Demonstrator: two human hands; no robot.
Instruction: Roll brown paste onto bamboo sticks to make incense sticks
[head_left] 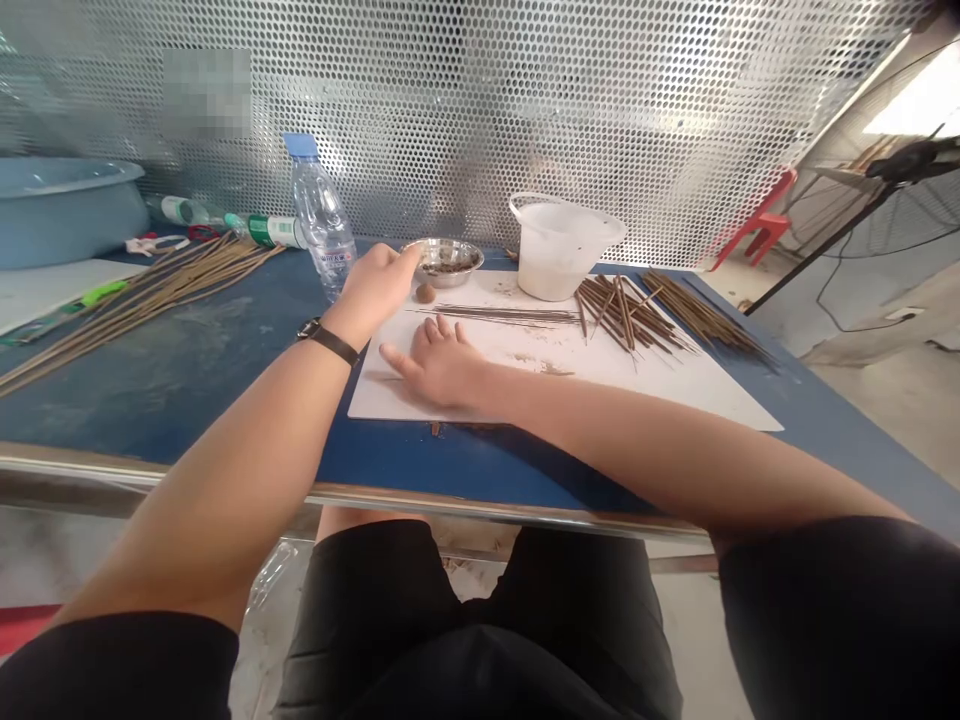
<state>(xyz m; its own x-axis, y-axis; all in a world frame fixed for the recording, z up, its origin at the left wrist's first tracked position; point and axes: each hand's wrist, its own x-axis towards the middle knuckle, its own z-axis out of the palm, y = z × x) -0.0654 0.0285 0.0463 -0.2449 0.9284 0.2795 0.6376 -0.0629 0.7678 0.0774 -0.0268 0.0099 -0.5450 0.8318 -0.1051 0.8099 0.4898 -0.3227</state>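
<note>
My left hand (381,287), a dark watch on its wrist, is closed at the left edge of a shiny metal bowl (469,258) with dark bits inside. Its fingers curl away from view, so whatever they may hold is hidden. Just below the bowl sits a small brown ball (426,293). Flat on the white board (660,385) lies my right hand (442,365), palm down with fingers spread. Beyond its fingertips, several thin dark sticks (517,315) lie side by side across the board. Brown crumbs are scattered nearby.
A white bucket (559,255) stands at the board's back. Thicker brown sticks (626,312) are piled right of it, beside another bundle (709,315). To the left are a clear water bottle (322,220), long tan sticks (161,285) and a blue basin (67,215). Perforated metal backs the table.
</note>
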